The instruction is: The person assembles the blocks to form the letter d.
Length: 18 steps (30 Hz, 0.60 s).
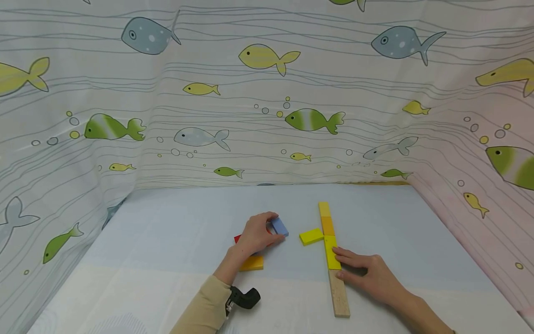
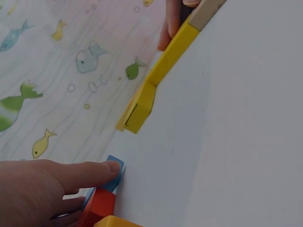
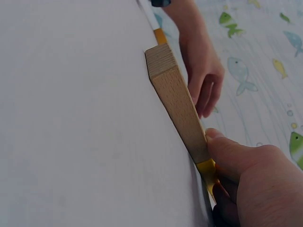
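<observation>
My left hand (image 1: 256, 234) pinches a blue block (image 1: 280, 226) between thumb and fingers. A red block (image 2: 98, 208) lies right beside it, partly covered by the hand, and an orange block (image 1: 252, 263) sits near the wrist. To the right, a row of flat blocks runs away from me: a plain wooden block (image 1: 340, 297) nearest, then a bright yellow block (image 1: 331, 256), an orange one (image 1: 327, 226) and a yellow one (image 1: 324, 208). My right hand (image 1: 377, 276) rests its fingertips along the row's right side, where wood and bright yellow meet.
Another yellow block (image 1: 311, 236) lies crosswise, its right end at the row. The blocks lie on a pale table (image 1: 200, 208). A fish-patterned curtain (image 1: 250, 102) encloses the back and sides. A black device (image 1: 246, 298) is strapped at the left wrist.
</observation>
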Motion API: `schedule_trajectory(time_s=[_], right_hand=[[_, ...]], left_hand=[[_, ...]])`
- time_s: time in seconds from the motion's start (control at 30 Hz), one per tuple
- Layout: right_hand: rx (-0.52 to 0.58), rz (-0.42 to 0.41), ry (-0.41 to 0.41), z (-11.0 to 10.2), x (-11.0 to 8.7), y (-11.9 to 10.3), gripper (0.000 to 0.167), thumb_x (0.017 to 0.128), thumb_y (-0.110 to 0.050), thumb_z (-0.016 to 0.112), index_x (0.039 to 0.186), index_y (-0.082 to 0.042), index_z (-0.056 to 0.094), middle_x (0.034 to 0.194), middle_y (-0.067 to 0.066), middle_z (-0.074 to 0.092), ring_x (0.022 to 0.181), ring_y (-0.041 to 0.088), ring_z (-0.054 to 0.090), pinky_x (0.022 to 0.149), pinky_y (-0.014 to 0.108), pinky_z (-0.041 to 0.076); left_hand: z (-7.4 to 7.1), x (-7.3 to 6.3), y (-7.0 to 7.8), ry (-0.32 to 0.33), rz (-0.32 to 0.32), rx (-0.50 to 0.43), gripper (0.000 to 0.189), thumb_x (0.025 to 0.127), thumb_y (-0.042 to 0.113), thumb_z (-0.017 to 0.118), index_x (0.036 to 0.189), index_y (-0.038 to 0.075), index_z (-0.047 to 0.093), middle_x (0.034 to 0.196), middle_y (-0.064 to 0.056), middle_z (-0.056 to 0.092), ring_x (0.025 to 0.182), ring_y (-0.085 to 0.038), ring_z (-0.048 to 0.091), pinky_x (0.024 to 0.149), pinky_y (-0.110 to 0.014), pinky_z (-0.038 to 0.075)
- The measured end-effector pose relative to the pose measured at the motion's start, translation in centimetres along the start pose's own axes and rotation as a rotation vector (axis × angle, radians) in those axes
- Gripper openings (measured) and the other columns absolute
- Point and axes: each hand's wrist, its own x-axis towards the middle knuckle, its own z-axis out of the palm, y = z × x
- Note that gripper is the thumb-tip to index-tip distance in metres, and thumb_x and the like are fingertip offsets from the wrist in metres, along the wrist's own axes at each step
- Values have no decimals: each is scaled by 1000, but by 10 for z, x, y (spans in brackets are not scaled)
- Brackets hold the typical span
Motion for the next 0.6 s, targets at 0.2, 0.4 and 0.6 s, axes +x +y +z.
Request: schedule_trajectory(time_s=[0.2,0.4,0.6], right_hand=[[-4,5,-4,0,0,0,46,84,-41,78,123,-17,73,132,-10,64,121,14,61,96,15,47],[4,4,-4,0,0,0,47,84,-40,78,124,-16,72,132,-10,64,122,14,61,96,13,46],[1,-4,-3,0,0,0,47,84,-41,78,124,-16,72,132,-10,64,121,15,61,96,13,46]], left_hand=[[1,0,1,-9,-19,-7,59,83,25,82,134,5,60,130,-13,64,110,-28,59,99,-43,52],[1,0,1,-5,-13,4,58,83,25,82,132,5,60,129,-13,64,109,-28,59,97,-43,53],[1,-1,2,7,-21,-11,57,85,26,80,133,5,60,129,-13,64,109,-28,59,96,-43,54]])
